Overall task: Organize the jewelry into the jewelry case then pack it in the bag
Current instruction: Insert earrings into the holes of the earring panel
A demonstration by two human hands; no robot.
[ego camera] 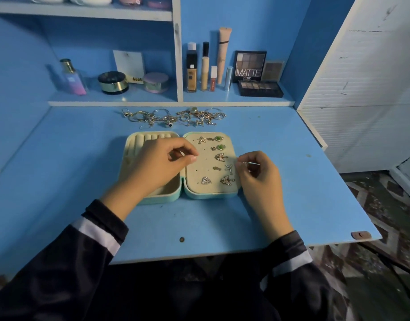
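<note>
head view: left hand (157, 164) hangs over the jewelry case (211, 195), fingertips pinched, on what i cannot tell. right hand (257, 177) pinches a thin silver piece (251, 162).

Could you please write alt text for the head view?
A person's left hand and right hand hover over an open jewelry case on a blue desk; the right pinches a thin metal piece. Loose jewelry lies behind it.

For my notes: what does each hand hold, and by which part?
Right hand pinches a thin metal piece at one end. Left hand: fingertips pinched, content cannot be told.
</note>
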